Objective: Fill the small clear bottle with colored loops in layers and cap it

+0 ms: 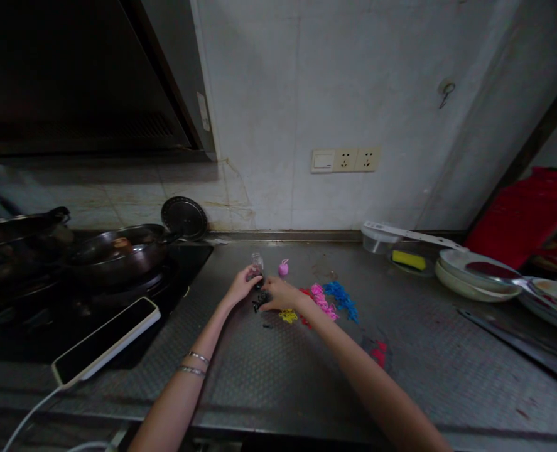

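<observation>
Left hand: the left hand [242, 285] is closed around a small clear container [257, 258], its grip pressed against the sides.
Right hand: the right hand [279, 293] curls down over black pieces [258, 306]; whether its grip pinches any, I cannot tell.
Clear container: see-through, with something dark at its near end, on the far middle of the worktop [259, 389], left of a round pink item [283, 269] with a loop.
Step in hand: seemingly handling the black pieces beside the container (fine fingertip work).
Next move: probably calls for a steady left hold and a light, precise right pinch.
Small pieces: the black ones look thin and tangled, with one stray nearer; to their right lie yellow [288, 316], red, bright pink [324, 302] and blue piles [341, 301].
Left side: a phone [106, 339] with a white cable lies partly over a dark hob [184, 270].
</observation>
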`<state>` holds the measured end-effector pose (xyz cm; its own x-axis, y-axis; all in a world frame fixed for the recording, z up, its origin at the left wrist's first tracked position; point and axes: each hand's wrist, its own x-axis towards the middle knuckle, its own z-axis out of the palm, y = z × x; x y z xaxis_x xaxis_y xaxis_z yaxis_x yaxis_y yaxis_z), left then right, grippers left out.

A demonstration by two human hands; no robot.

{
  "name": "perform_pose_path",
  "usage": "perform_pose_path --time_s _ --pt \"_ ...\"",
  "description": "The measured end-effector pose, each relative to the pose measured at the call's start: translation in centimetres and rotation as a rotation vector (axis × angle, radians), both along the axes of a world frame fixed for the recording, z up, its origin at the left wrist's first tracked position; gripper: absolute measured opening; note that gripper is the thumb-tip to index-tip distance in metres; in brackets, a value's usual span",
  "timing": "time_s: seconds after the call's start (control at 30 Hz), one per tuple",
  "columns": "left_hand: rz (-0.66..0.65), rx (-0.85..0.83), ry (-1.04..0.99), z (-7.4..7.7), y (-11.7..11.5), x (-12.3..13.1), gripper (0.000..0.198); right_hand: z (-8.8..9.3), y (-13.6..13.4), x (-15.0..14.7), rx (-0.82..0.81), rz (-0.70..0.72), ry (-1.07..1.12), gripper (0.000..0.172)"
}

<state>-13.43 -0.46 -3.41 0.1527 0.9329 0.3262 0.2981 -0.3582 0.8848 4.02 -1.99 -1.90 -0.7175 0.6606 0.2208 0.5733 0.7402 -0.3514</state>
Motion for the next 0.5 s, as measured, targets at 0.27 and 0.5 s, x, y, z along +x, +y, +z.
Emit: perform_pose_path --time_s 0.27,0.5 --pt "-0.003 0.024 -0.105 -0.60 0.50 0.03 0.032 -0.05 0.29 -0.21 -0.003 -0.049 -0.185 0.035" --pt "0.000 0.023 -0.118 -0.52 0.52 0.10 0.032 0.38 0.24 -0.47 -0.015 -0.025 -0.235 0.019"
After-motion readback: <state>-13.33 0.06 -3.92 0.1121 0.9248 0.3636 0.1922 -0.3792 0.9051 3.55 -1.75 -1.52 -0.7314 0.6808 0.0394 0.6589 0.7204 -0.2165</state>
